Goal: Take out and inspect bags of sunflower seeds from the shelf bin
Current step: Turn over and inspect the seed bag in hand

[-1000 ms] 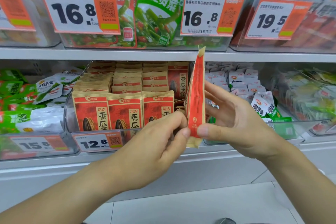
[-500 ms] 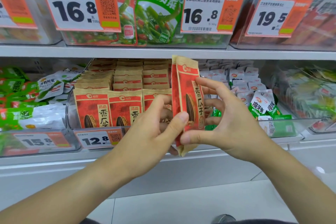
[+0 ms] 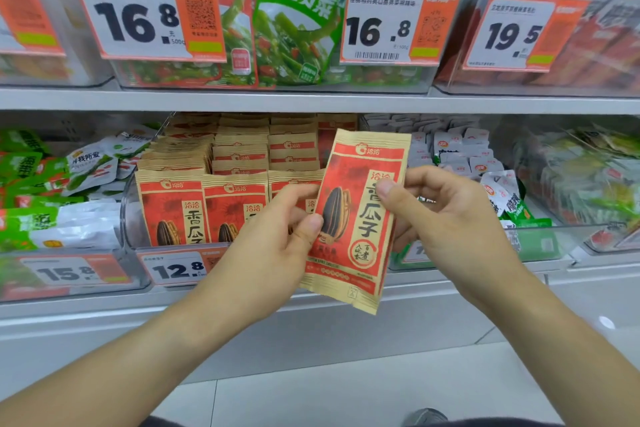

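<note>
The clear plastic shelf bin (image 3: 130, 218) holds rows of red-and-tan seed bags (image 3: 173, 208). My left hand (image 3: 273, 246) and right hand (image 3: 446, 218) pinch one red-and-tan sunflower seed bag (image 3: 356, 218), now turned face-on rather than edge-on.

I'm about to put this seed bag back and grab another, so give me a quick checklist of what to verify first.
1. Grip on the held bag: left hand pinches its left edge, right hand its right edge. Ok.
2. Printed front faces the camera for inspection: ok.
3. Visible front free of tears: ok; the back side cannot be told.
4. Bag held clear of the bin, in front of the shelf: ok.
5. More bags in bin standing upright in rows for the next pick: ok.
6. A free slot for returning it: cannot tell, the hands and bag hide the bin's right part.
</note>
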The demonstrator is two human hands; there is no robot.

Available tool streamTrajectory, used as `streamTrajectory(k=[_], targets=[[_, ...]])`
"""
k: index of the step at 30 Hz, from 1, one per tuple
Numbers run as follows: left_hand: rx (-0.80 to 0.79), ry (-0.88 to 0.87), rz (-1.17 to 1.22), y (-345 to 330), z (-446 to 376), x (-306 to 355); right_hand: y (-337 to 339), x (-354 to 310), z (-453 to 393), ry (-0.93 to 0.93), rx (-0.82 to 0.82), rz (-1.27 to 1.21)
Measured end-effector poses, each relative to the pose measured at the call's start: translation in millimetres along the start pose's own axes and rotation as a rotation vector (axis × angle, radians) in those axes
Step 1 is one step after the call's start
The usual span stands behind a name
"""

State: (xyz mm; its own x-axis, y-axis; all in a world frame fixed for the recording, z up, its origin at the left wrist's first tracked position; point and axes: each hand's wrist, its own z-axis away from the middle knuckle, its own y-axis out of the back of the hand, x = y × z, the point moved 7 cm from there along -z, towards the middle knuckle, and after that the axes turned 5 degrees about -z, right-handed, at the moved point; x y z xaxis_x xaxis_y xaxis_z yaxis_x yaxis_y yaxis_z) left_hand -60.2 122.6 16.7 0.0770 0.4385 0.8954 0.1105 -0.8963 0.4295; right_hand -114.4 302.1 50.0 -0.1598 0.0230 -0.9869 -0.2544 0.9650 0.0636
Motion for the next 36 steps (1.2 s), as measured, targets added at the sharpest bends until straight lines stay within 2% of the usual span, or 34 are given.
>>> streamTrajectory(k=[6, 9, 23, 26, 33, 36], targets=[[0.068, -0.053, 0.157, 0.4, 8.1, 16.4, -17.8, -2.7, 7.7, 0.022, -0.116, 0.013], [0.074, -0.036, 0.167, -1.5, 9.5, 15.7, -29.6, -0.5, 13.1, 0.041, -0.159, -0.088], [0.035, 0.018, 0.193, -13.7, -0.4, -10.2, -36.9, 1.9, 16.2, 0.028, -0.171, -0.254], [0.041, 0.037, 0.199, -13.9, -7.7, -19.2, -39.7, 0.0, 18.2, 0.038, -0.244, -0.224], [0.112, 0.114, 0.289, -6.1, -18.2, -30.8, -54.3, 0.0, 30.3, 0.149, -0.453, 0.083], [0.130, 0.135, 0.329, -3.0, -12.9, -24.1, -61.2, -2.5, 35.1, 0.176, -0.522, 0.106]])
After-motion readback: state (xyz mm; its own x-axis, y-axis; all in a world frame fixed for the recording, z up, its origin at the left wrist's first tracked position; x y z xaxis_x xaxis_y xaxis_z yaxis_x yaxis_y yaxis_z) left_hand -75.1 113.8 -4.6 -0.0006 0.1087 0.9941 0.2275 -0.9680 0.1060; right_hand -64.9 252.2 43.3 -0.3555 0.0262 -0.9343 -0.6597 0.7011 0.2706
